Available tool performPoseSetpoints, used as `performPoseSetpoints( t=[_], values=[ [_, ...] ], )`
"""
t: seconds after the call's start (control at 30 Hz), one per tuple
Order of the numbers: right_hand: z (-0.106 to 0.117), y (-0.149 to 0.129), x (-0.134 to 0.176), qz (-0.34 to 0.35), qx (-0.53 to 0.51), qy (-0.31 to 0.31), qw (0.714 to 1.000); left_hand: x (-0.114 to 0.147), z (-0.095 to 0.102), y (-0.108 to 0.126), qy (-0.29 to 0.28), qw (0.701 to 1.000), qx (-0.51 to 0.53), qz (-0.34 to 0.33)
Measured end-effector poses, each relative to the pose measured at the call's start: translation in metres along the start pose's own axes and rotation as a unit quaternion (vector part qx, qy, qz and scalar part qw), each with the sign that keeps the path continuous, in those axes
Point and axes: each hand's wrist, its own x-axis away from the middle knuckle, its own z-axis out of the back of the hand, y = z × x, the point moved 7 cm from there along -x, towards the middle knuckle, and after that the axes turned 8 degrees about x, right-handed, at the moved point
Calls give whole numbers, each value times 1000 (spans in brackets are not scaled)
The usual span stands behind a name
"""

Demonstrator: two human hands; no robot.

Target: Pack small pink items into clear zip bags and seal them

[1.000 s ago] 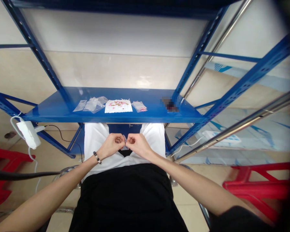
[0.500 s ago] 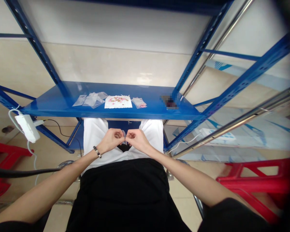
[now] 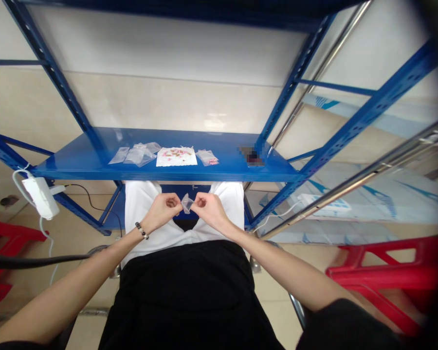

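Note:
A small clear plastic bag hangs between my two hands above my lap, in front of the shelf edge. My left hand, curled with thumb and finger pinched, is at the bag's left edge. From the other side, my right hand pinches its right edge. On the blue shelf lies a white cloth or paper with many small pink and brownish pieces on it. Right of it is a clear bag holding pink pieces. More clear plastic bags lie in a loose pile on the left.
A pixelated flat object lies at the shelf's right end. A white power strip hangs by the left post. Red plastic stools stand at both sides, and metal rails run along the right.
My hands have moved slightly apart, and the small plastic bag now shows spread out between them. The view has shifted a little.

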Motion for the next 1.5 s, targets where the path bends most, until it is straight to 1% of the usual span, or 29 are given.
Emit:
performPoseSetpoints(
  t=[0.1,0.27,0.33,0.4,0.47,0.53,0.57,0.63,0.7,0.77,0.87,0.93,1.0,1.07,1.1,1.17,1.2,1.23,1.27,1.33,1.43,1.5],
  values=[
    [0,-8,2,26,-5,-14,1000,-2,-7,-6,-25,999,28,-2],
    [-8,-20,5,82,-42,-89,992,-2,-20,-16,-67,994,78,32],
    [-11,-20,6,88,-67,-113,987,1,-24,-16,-90,991,90,49],
    [-12,-18,5,83,-83,-116,986,2,-25,-14,-102,990,83,43],
    [-11,-13,3,69,-76,-94,990,2,-23,-13,-89,995,42,28],
    [-8,-8,1,44,-49,-61,996,-2,-16,-15,-39,998,-49,13],
    [-7,-7,1,32,-34,-47,998,-4,-11,-15,-7,994,-106,9],
    [-7,-7,2,18,-5,-31,999,-8,-3,-16,49,977,-206,3],
    [-8,-10,3,19,14,-29,999,-11,2,-14,76,966,-247,-7],
    [-11,-14,5,28,2,-33,999,-12,4,-15,75,974,-215,-7],
    [-12,-12,5,20,-97,-36,994,-11,7,-19,31,996,-75,35],
    [-13,0,4,-36,-184,-26,982,-9,9,-19,6,998,15,67],
    [-20,17,4,-126,-270,-37,954,-7,12,-13,-9,994,75,74],
    [-36,28,6,-203,-365,-87,905,-7,12,-5,-29,990,124,61],
    [-45,28,7,-223,-413,-119,875,-7,11,-1,-41,987,149,53],
    [-57,23,6,-225,-500,-168,819,-8,7,4,-61,978,194,44],
    [-60,19,4,-215,-532,-182,798,-8,5,4,-70,974,212,44],
    [-62,17,3,-203,-555,-187,784,-9,2,3,-79,970,227,47],
    [-62,15,1,-193,-570,-186,776,-9,0,3,-86,966,239,50],
    [-59,15,-1,-177,-582,-172,775,-9,-2,1,-90,960,260,53],
    [-51,16,0,-155,-574,-148,790,-7,0,0,-77,952,292,54],
    [-48,14,2,-145,-563,-145,801,-6,5,2,-63,949,305,53]
  ],
)
